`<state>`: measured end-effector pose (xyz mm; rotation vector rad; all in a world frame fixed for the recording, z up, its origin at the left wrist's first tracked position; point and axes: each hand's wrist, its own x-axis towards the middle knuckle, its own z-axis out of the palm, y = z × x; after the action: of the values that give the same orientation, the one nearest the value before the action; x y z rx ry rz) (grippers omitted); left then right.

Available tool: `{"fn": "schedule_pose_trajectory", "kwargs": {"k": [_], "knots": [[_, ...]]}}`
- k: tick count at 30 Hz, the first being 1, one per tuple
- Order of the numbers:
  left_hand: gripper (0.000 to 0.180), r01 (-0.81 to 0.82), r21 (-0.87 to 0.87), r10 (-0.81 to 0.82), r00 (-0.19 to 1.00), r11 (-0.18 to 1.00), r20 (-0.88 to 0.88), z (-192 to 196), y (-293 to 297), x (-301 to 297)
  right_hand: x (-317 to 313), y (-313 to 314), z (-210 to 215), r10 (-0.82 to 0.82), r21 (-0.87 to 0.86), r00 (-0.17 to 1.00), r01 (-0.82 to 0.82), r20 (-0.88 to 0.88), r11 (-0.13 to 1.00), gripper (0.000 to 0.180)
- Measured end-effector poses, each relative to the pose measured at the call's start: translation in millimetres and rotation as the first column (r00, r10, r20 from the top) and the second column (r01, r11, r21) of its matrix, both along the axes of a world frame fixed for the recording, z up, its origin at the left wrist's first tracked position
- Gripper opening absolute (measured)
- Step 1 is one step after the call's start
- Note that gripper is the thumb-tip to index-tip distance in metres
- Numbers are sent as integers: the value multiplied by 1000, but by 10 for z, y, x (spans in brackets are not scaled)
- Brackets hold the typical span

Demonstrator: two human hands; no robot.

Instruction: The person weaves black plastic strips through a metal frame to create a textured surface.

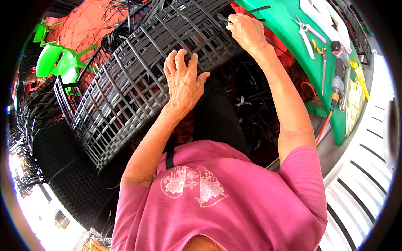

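Two bare hands act on one dark openwork woven panel (138, 71), which extends beneath and to the left of the left hand (182, 81) and ends close by the right hand (248, 35). Two bright green chairs are visible well to the left of the grip, a larger one (65, 69) and, beyond it, a smaller one (40, 32). One bundle of black strips (112, 40) lies left of the left hand, behind the panel. On one green surface (289, 16), to the right of the right hand, are one pair of pink-handled snips (305, 28) and, farther right, one grey-and-black tool (338, 77) with one orange cable (323, 131).

Grip, left: the hand is open, its fingers slightly bent and a little apart, the thumb spread to the right; the fingertips rest on the near part of the panel, with nothing enclosed in the palm. Grip, right: the fingers are curled in at the panel's right end, and loose dark strip ends project just beyond the knuckles; whether a strip is pinched between the fingertips cannot be told, since the hand covers them.
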<state>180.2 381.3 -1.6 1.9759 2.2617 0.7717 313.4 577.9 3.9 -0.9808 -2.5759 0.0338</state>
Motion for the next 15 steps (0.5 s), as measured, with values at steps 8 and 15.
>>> {"fn": "schedule_pose_trajectory", "kwargs": {"k": [8,15], "knots": [[51,-34,60,41,992,998,-123,5,-91,-96,-192,64,-51,-51,61,999,50,18,997,15],[53,-42,-24,37,986,999,-163,12,-239,-276,-247,148,-118,-31,104,999,27,34,994,14]]}}
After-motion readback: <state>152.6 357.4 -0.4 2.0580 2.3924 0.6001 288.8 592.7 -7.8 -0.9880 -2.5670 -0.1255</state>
